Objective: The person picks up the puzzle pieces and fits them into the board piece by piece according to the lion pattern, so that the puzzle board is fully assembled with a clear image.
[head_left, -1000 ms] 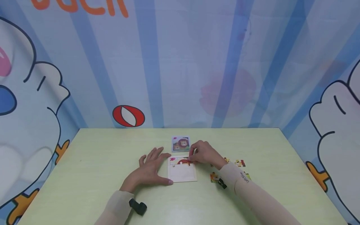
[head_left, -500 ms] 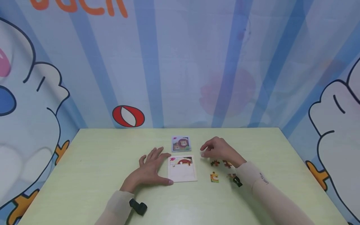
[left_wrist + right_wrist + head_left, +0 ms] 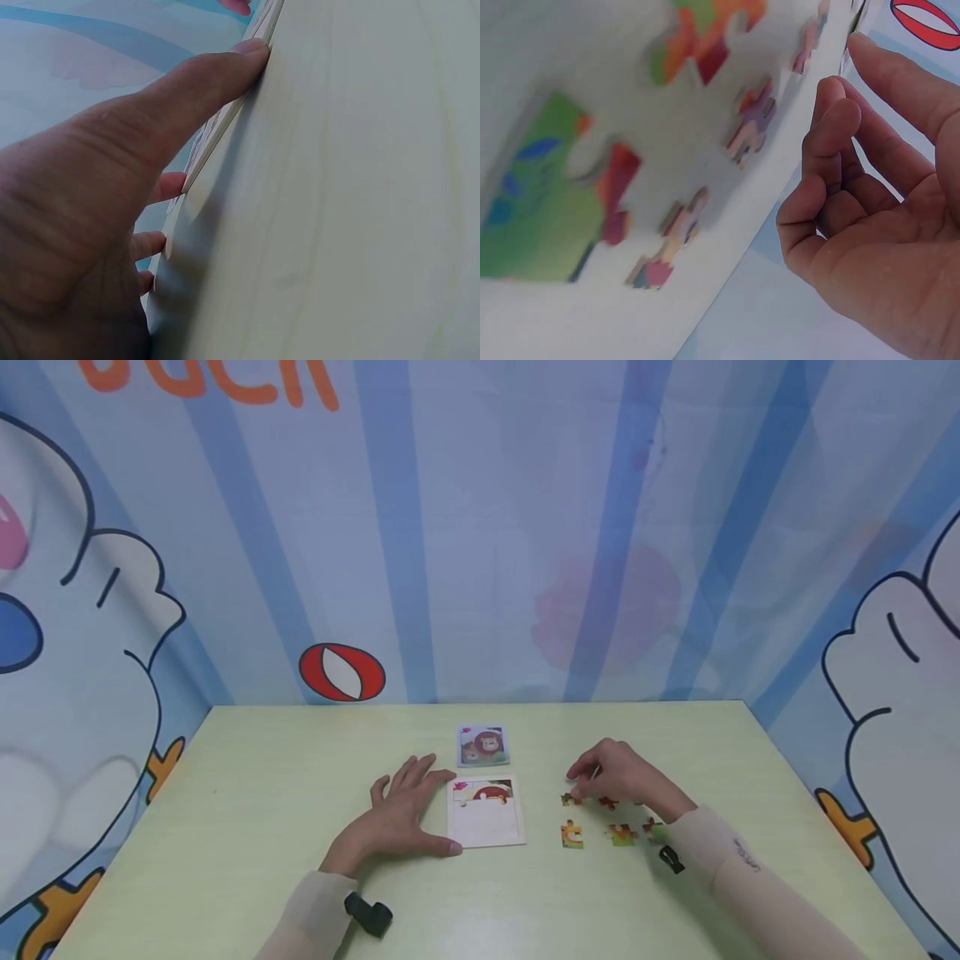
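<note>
My left hand [image 3: 397, 818] lies spread at the left side of a white puzzle tray [image 3: 486, 828], its thumb at the lower corner and index finger at the upper one. In the left wrist view the thumb [image 3: 202, 82] touches the tray's edge [image 3: 214, 142]. Joined lion-picture pieces [image 3: 491, 790] fill the tray's top row. Over the loose pieces hovers my right hand [image 3: 630, 777], thumb and index close to a puzzle piece [image 3: 571, 799]. In the right wrist view that hand [image 3: 885, 217] has its fingertips apart, with nothing visible between them.
A lion picture card [image 3: 482, 745] lies behind the tray. Several loose pieces are on the table right of it, among them a yellow one [image 3: 572, 834] and a green-orange one [image 3: 622, 835]. A patterned cloth backdrop [image 3: 480, 527] rises behind the table.
My right hand has moved away from the tray's upper right corner to the right, over the loose pieces. The top row's pieces stay in the tray. My left hand has not moved.
</note>
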`<state>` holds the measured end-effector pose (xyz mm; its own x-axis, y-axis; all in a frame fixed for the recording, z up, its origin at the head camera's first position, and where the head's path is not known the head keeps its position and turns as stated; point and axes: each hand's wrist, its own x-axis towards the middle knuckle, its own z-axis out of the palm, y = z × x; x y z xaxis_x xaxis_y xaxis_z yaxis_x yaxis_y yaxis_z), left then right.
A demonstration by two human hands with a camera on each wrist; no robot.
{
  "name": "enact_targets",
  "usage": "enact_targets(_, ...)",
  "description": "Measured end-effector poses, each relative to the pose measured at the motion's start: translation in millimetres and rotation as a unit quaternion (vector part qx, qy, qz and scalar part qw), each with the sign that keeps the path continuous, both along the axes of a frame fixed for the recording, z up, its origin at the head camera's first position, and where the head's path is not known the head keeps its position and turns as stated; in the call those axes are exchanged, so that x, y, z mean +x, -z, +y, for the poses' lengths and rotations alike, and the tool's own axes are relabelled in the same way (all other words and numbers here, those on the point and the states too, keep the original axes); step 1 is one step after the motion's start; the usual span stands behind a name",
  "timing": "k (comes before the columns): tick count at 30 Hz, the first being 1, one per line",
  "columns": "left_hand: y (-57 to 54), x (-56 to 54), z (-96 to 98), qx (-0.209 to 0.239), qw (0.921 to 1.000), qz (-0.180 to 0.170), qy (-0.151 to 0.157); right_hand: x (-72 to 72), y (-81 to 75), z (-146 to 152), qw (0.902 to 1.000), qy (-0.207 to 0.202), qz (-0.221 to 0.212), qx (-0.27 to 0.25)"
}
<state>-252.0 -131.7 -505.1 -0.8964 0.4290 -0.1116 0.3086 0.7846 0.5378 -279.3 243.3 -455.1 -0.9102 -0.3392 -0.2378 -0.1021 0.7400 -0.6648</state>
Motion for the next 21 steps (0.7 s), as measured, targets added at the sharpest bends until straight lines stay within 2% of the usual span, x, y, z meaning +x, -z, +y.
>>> enact_targets(13,0.0,0.8,-0.5,0.003,1.0,-0.001,0.002,9.5,14.3,4.5,0.9993,-0.004,0.031,0.019)
enact_targets(21,0.7,-0.5,-0.1,0.001,1.0,0.0,0.001,7.9,12.2,1.8,0.9978,0.001,0.061,0.025)
